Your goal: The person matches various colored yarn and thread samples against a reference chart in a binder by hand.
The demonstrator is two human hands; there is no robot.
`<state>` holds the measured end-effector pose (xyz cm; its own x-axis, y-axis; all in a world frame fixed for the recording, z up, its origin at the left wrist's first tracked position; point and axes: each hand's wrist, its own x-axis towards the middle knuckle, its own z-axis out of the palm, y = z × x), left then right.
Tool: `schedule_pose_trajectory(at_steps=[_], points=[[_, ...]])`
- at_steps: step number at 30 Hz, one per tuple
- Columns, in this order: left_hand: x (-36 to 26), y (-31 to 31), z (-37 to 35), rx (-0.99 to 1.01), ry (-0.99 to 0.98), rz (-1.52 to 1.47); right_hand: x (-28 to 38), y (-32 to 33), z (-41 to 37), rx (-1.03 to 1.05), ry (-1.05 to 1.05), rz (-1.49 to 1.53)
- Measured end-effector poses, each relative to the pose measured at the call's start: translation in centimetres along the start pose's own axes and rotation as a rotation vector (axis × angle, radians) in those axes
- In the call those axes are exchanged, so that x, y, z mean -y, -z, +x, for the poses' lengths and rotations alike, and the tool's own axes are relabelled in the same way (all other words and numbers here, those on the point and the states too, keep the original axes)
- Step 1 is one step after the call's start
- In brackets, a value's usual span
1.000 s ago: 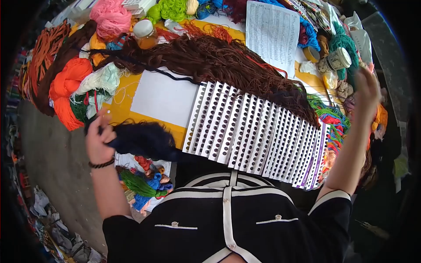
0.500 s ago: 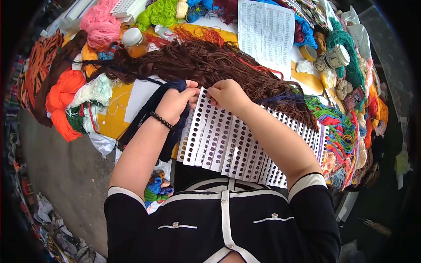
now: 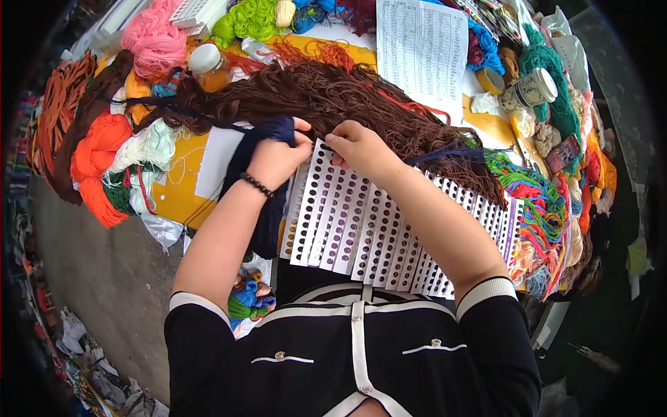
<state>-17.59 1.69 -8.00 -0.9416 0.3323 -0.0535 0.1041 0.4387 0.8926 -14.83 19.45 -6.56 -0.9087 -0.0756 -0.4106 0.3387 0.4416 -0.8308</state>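
My left hand point(image 3: 279, 161), with a dark bead bracelet at the wrist, is closed around a navy thread skein point(image 3: 269, 226), which drapes over the hand and hangs down along the wrist. Just to the right, my right hand point(image 3: 361, 146) pinches the top end of a white strip punched with holes point(image 3: 310, 208). This strip lies near the left end of an overlapping row of similar perforated white cards point(image 3: 389, 240). What the right fingertips hold besides the card edge is too small to make out. Beyond both hands stretches a long bundle of dark brown thread point(image 3: 299, 90).
Behind the brown thread stand a lidded jar point(image 3: 210, 67) and a printed sheet point(image 3: 422, 59). Orange skeins point(image 3: 103, 156) and pink yarn point(image 3: 154, 42) lie on the left. Multicoloured threads point(image 3: 533, 191) and another jar point(image 3: 531, 90) are on the right.
My left hand has shifted slightly, and the navy skein is bunched higher over its back, hanging in a narrower bundle. The right hand stays at the card's top end.
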Motion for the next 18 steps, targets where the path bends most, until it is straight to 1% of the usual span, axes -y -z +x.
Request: schedule_pose_trajectory(at_steps=[1,2,4,5,7,8,9,10,11,12,14,15,16,17,18], points=[[0.1,0.3,0.0,-0.009,0.02,-0.163,0.0,0.3,-0.1,0.02,-0.034,0.077],[0.0,0.8,-0.2,0.059,0.178,-0.563,0.0,0.5,-0.1,0.038,-0.068,0.155],[-2.0,0.9,-0.7,0.034,0.345,-0.953,-0.1,0.5,-0.1,0.038,-0.054,0.134],[-1.9,0.6,-0.6,0.034,0.344,-0.951,-0.3,0.3,0.0,0.034,-0.054,0.156],[-1.5,0.0,-0.4,0.124,0.222,-0.957,-0.2,0.3,0.2,0.032,-0.052,0.178],[-1.6,-0.2,-0.4,0.105,0.249,-0.738,-0.1,0.6,0.2,0.042,-0.116,0.366],[-1.4,-0.7,-0.4,0.108,0.188,-0.604,0.1,0.8,0.1,0.052,-0.18,0.553],[-0.9,-1.2,-0.3,0.109,0.127,-0.47,0.2,1.0,0.0,0.052,-0.179,0.552],[-0.1,-1.5,-0.2,0.165,0.036,-0.355,0.5,1.3,-0.1,0.065,-0.187,0.619],[-0.1,-1.2,-0.2,0.166,0.034,-0.353,0.6,1.4,-0.1,0.078,-0.196,0.688],[-0.1,-0.3,-0.4,0.041,-0.156,-0.038,0.6,0.7,0.2,0.036,-0.224,0.64],[0.7,0.3,0.0,-0.069,-0.117,0.055,0.4,0.6,0.6,0.067,-0.22,0.459],[1.5,0.8,0.1,-0.213,-0.058,-0.026,0.3,0.5,0.7,0.099,-0.215,0.278],[2.1,1.8,0.2,-0.238,0.037,-0.124,0.4,0.5,0.7,0.107,-0.204,0.216],[2.0,3.1,0.3,-0.262,0.131,-0.223,0.3,0.4,0.8,0.107,-0.203,0.221]])
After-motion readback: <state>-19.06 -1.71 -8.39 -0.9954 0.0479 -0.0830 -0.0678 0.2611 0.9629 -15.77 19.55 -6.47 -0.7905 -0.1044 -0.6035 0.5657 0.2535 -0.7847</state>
